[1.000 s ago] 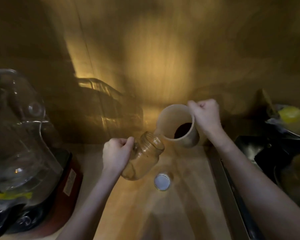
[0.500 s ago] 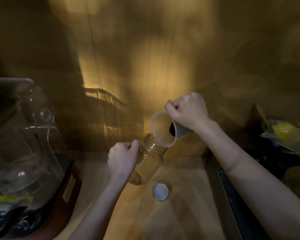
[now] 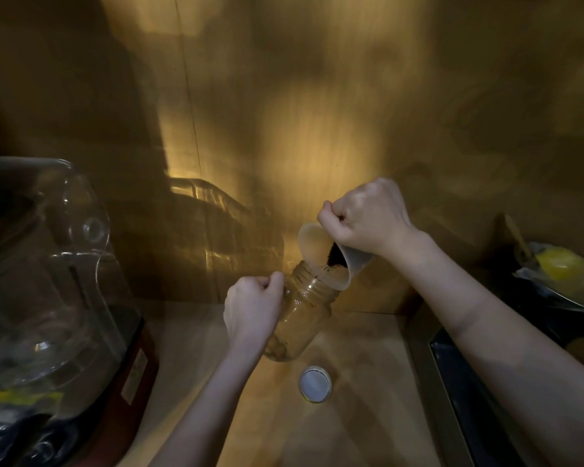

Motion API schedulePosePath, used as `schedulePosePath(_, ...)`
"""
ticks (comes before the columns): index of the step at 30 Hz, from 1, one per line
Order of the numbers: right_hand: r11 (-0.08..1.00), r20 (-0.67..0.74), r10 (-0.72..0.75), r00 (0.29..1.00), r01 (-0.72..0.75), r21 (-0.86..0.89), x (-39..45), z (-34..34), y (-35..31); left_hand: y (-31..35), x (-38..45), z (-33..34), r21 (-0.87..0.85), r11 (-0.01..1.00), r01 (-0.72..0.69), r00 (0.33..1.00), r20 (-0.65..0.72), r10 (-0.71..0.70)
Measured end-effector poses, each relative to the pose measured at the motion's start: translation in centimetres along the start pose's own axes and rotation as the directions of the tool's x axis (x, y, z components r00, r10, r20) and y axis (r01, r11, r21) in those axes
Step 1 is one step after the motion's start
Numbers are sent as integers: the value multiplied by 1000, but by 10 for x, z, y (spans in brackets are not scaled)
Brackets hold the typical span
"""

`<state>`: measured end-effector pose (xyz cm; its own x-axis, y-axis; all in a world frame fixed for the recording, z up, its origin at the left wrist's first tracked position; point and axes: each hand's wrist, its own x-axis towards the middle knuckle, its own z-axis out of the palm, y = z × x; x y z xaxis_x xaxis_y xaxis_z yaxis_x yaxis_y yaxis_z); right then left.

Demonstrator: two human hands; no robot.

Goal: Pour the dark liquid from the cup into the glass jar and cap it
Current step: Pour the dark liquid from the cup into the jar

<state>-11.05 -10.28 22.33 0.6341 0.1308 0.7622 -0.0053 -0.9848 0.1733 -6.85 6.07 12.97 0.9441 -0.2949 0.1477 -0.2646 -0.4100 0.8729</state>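
Observation:
My left hand (image 3: 252,311) grips the clear glass jar (image 3: 300,318) by its side and holds it tilted, mouth up and to the right, above the wooden counter. My right hand (image 3: 368,219) holds the pale cup (image 3: 321,256) tipped steeply leftward, its rim over the jar's mouth. Dark liquid (image 3: 332,259) runs down the inside of the cup toward the jar's opening. The jar's round lid (image 3: 315,384) lies flat on the counter just below the jar, apart from both hands.
A large blender with a clear jug (image 3: 44,284) on a red base stands at the left. A dark sink (image 3: 486,399) lies to the right, with a yellow item (image 3: 563,264) on a dish behind it. A wooden wall rises close behind.
The cup has tipped further over and come down onto the jar's mouth, and the dark liquid now reaches its rim. The jar is held more upright under it. The lid has not moved.

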Motion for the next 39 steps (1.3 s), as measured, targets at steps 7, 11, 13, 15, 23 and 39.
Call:
schedulePosePath(7,996,-8,-85,996,85,-34,7,3,4,0,8,7,-45,999,-21,1000,18,22)
schedulePosePath(11,993,5,-114,993,114,-37,10,4,7,-3,11,9,-86,996,-7,999,33,10)
schedulePosePath(13,993,-1,-115,993,115,-39,11,5,8,-6,11,10,-108,994,1,999,48,4)
schedulePosePath(15,992,3,-119,993,119,-37,11,7,7,-8,11,11,-128,992,19,998,58,-11)
schedulePosePath(23,987,5,-160,987,161,-31,11,10,5,-11,10,11,-175,983,63,996,74,-50)
schedulePosePath(39,976,-8,-219,976,219,-19,13,11,5,-13,15,12,-194,976,99,993,85,-84)
